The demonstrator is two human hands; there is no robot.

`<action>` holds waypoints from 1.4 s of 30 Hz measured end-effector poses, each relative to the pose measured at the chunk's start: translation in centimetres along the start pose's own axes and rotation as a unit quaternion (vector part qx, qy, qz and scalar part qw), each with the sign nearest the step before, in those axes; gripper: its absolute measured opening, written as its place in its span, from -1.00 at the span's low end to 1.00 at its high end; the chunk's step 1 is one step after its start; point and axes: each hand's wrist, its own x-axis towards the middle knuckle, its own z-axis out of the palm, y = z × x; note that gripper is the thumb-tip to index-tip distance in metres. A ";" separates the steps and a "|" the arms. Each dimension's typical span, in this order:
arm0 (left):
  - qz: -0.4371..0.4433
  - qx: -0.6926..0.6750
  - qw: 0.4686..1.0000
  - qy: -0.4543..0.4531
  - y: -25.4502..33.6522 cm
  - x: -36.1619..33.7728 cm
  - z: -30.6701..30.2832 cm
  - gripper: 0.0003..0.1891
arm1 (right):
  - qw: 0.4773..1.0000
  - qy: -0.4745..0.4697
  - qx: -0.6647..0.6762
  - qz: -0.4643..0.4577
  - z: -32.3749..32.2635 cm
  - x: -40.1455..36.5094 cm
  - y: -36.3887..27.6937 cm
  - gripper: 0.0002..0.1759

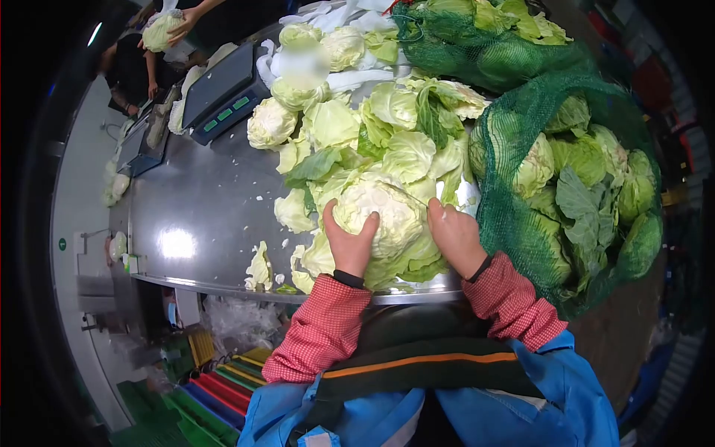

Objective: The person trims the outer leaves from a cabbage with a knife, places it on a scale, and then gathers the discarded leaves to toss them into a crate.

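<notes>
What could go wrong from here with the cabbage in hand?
What looks like a thin blade in the right hand could slip toward the left hand gripping the cabbage. Resting among loose leaves, the cabbage may shift. The net bag nearby might snag the right sleeve.

Cabbage [389,216] between two bare hands [402,237]

Behind the front cabbage [383,216], loose leaves [409,155] are lying on the table [216,194]. Right of that cabbage, a filled net bag [500,201] is sitting; behind-left, a scale [221,89] is standing.
</notes>
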 end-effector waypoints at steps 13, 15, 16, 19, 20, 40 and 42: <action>0.064 0.084 0.994 -0.019 -0.2 -0.8 -0.2 -0.15 | 0.997 0.023 0.050 -0.051 -1.3 6.0 -2.4 -0.62; 0.059 0.044 0.997 -0.015 -0.3 -0.8 -0.2 -0.08 | 0.994 0.056 0.027 -0.092 -0.6 6.7 -2.3 -0.65; 0.074 0.063 0.995 -0.015 -0.2 -1.0 -0.2 -0.08 | 0.991 0.070 0.015 -0.114 -0.4 7.0 -2.2 -0.66; 0.100 0.094 0.991 -0.009 0.7 -2.0 0.0 -0.08 | 0.986 0.070 0.002 -0.152 1.2 8.8 -1.6 -0.73; 0.101 0.088 0.991 -0.009 0.5 -2.0 -0.1 -0.07 | 0.989 0.054 0.024 -0.133 1.6 9.4 -1.3 -0.75; 0.020 0.106 0.930 -0.352 2.5 5.2 -3.5 -0.10 | 0.969 -0.057 0.194 0.138 -4.1 4.2 -1.5 -0.24; 0.031 0.032 0.941 -0.335 0.5 5.2 -3.5 -0.15 | 0.981 -0.011 0.186 0.052 -1.7 1.5 -1.9 -0.23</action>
